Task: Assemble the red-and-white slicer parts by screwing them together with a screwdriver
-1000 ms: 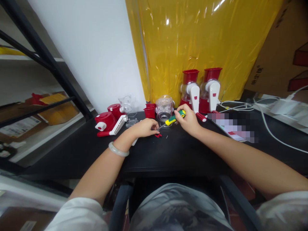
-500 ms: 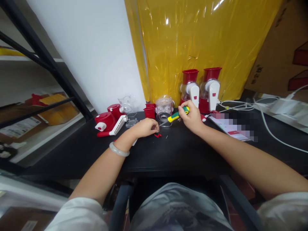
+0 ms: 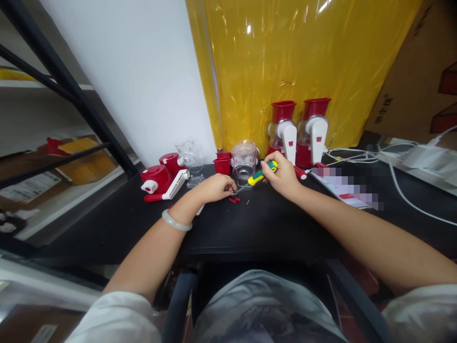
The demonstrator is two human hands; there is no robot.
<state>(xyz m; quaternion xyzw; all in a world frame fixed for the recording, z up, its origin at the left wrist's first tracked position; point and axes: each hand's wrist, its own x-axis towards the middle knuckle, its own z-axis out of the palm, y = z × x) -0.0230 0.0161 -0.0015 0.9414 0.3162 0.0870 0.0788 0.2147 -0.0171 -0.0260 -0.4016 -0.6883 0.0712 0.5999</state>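
Note:
My right hand (image 3: 280, 177) is wrapped round the green and yellow handle of a screwdriver (image 3: 257, 177). The metal shaft slants down left, its tip at the fingertips of my left hand (image 3: 222, 187). Those fingers pinch something small that I cannot make out. Just below them a small red part (image 3: 234, 200) lies on the black table (image 3: 250, 233), with a tiny metal piece (image 3: 247, 202) to its right. Behind my hands stand a clear plastic housing (image 3: 244, 159) and a red hopper (image 3: 223, 163).
Red bodies with a white crank (image 3: 175, 185) lie at the left. Two assembled red and white grinders (image 3: 286, 131) stand at the back right. A phone (image 3: 339, 186) and white cables (image 3: 392, 166) are on the right, a shelf rack (image 3: 67, 85) on the left.
The screwdriver and my right hand have moved slightly left and down, bringing the tip to my left fingertips. My left hand has barely moved.

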